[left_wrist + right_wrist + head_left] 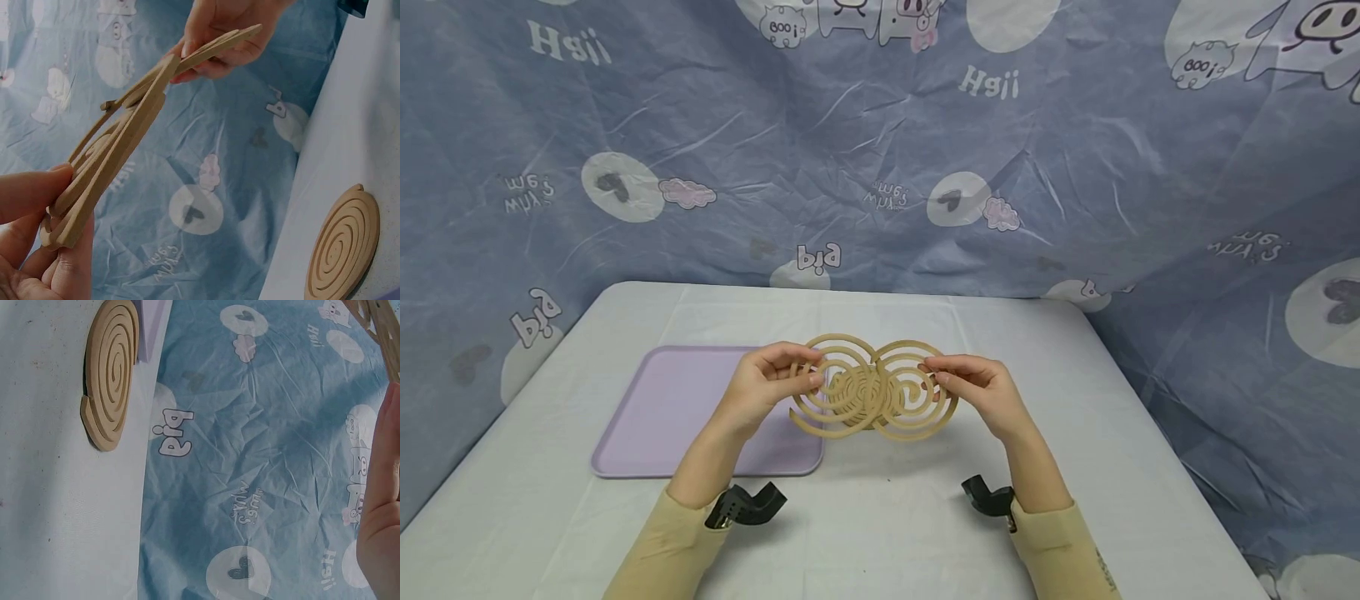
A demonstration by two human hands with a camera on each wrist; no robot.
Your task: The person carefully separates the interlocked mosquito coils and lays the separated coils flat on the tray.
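Note:
Two tan mosquito coils overlap side by side, raised above the table in the head view. My left hand pinches the left coil at its outer left side, thumb in front. The right coil is pinched by my right hand at its right side. Their rings cross in the middle and spread at an angle in the left wrist view. Below them, a flat mosquito coil lies on the table, partly hidden behind the held ones in the head view. Only a corner of the held coils shows in the right wrist view.
A lilac tray lies on the left of the white-covered table, with its right edge near the coil lying there. A blue patterned curtain hangs behind the table and along its right side.

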